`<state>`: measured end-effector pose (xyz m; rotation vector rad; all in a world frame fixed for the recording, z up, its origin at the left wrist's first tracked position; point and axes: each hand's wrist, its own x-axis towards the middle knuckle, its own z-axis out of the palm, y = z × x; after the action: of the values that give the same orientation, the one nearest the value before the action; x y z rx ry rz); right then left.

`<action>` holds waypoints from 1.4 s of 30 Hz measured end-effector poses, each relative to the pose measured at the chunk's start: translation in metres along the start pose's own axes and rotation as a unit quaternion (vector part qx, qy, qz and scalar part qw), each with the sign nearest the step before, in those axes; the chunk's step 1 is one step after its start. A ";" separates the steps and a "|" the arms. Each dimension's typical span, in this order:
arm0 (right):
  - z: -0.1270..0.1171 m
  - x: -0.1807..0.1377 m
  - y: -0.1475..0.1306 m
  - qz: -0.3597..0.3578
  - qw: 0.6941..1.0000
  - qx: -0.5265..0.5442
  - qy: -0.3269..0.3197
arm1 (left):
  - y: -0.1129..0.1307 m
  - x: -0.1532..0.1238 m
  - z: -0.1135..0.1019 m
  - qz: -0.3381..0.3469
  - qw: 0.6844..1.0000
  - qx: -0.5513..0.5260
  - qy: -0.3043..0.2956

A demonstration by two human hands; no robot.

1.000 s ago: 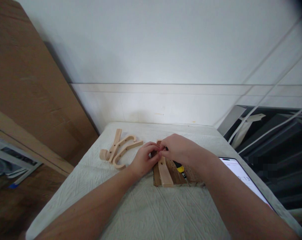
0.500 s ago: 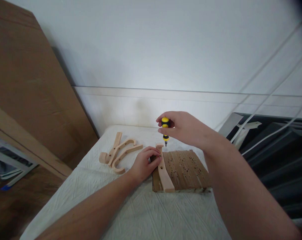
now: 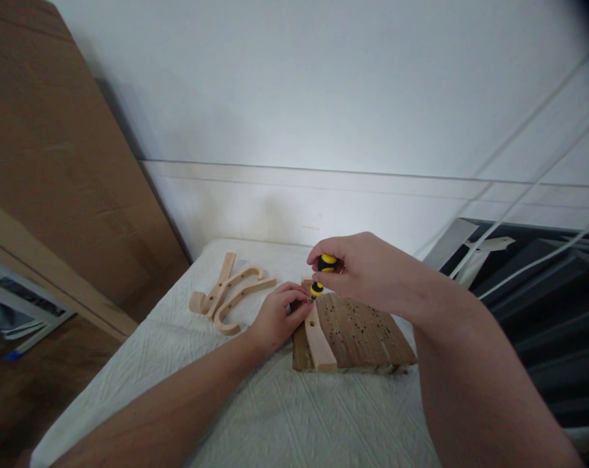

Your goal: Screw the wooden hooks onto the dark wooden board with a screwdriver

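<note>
Hiding part of the yellow-black screwdriver: the right grip.

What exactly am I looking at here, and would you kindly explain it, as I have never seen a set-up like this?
There is no machine: a person is working with two bare hands, seen from one camera worn on their head, facing forward and down. The right hand has its grip around a yellow-and-black screwdriver, pointing downward. Beneath is a pale, curved wooden piece with a hole, lying on a brown, flat board peppered with small holes. The left hand touches that piece; the exact contact is partly hidden. To the left, several pale, curved wooden pieces lie on a whitish, textured cloth.
</note>
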<state>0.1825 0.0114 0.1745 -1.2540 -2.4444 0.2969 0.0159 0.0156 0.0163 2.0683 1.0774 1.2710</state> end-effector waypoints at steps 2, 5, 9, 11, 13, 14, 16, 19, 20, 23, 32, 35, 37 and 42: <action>-0.001 0.000 -0.003 -0.008 1.000 -0.007 -0.011 | 0.001 0.000 0.000 -0.009 1.000 0.001 0.000; -0.002 0.001 -0.005 -0.007 1.000 -0.020 -0.019 | 0.002 0.000 0.001 -0.011 1.000 0.002 0.003; -0.002 0.002 -0.005 0.006 0.999 -0.026 -0.028 | 0.002 0.000 0.001 -0.007 1.000 0.002 0.006; -0.002 0.001 -0.005 0.010 0.999 -0.025 -0.031 | 0.001 0.000 0.001 -0.007 1.000 0.001 0.005; -0.001 0.001 -0.005 0.011 0.999 -0.028 -0.034 | 0.001 0.000 0.001 -0.007 1.000 -0.002 0.004; -0.001 0.001 -0.006 0.011 0.999 -0.031 -0.036 | 0.001 0.000 0.001 -0.007 1.000 -0.003 0.004; -0.001 0.001 -0.006 0.013 0.998 -0.038 -0.040 | 0.001 0.000 0.001 -0.005 1.000 -0.003 0.006; -0.001 0.000 -0.008 0.028 0.997 -0.052 -0.043 | 0.002 0.000 0.002 0.002 1.000 -0.001 0.008; 0.000 -0.001 -0.009 0.032 0.997 -0.055 -0.041 | 0.002 0.000 0.001 0.004 1.000 -0.001 0.008; 0.002 -0.004 -0.007 0.014 0.998 -0.053 -0.039 | 0.003 -0.001 0.001 0.004 1.000 0.007 0.004; -0.001 -0.003 -0.003 0.022 0.998 -0.029 -0.052 | 0.002 -0.001 0.002 -0.018 1.000 0.006 -0.001; -0.004 -0.003 -0.008 0.032 0.997 -0.043 -0.063 | 0.003 0.000 0.002 -0.024 1.000 0.007 0.000; -0.004 -0.002 -0.010 0.034 0.996 -0.055 -0.056 | 0.003 0.000 0.002 -0.023 1.000 0.005 0.002; 0.000 0.000 -0.009 0.043 0.996 -0.069 -0.042 | 0.002 -0.001 0.002 -0.021 1.000 0.001 0.009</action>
<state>0.1753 0.0059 0.1773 -1.4342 -2.5232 0.2102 0.0181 0.0143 0.0162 2.0293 1.1246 1.2719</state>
